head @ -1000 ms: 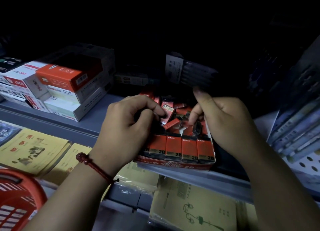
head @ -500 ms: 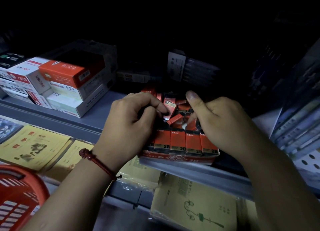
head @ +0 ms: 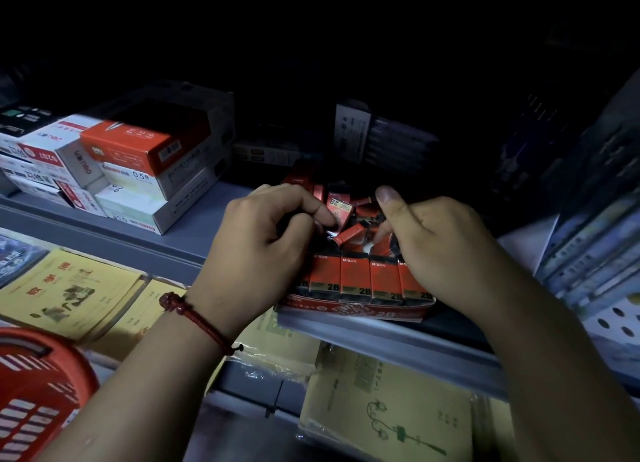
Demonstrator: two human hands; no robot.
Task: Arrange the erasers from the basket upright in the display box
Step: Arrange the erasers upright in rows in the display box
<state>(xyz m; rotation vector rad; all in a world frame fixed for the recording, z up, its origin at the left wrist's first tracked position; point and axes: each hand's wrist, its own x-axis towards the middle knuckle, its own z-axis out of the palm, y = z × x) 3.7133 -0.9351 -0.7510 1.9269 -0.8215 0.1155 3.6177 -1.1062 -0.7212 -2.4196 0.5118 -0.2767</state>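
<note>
"Erasers (head: 355,278): where are they?"

"In the red display box (head: 356,312), which sits at the front edge of the grey shelf (head: 194,233). A row of them stands upright along the box's front wall, side by side and touching, labels reading 2B. Behind that row, more lie loose and tilted in a heap."

"And the hands?"

"Both are over the heap. The left hand (head: 256,250) has its fingers curled, with thumb and forefinger brought together just beside a tilted eraser (head: 349,234). Whether they pinch it, I cannot tell. The right hand (head: 446,250) has its thumb raised and its other fingers curled down among the loose pieces. Whether they hold anything is hidden."

"The basket?"

"A red basket (head: 38,392) shows at the lower left corner, well apart from the box. Its inside is out of view."

"Anything else?"

"A red cord bracelet (head: 197,318) on the left wrist, stacked cartons (head: 149,156) at the left of the shelf, and yellow booklets (head: 69,288) on the level below."
</note>
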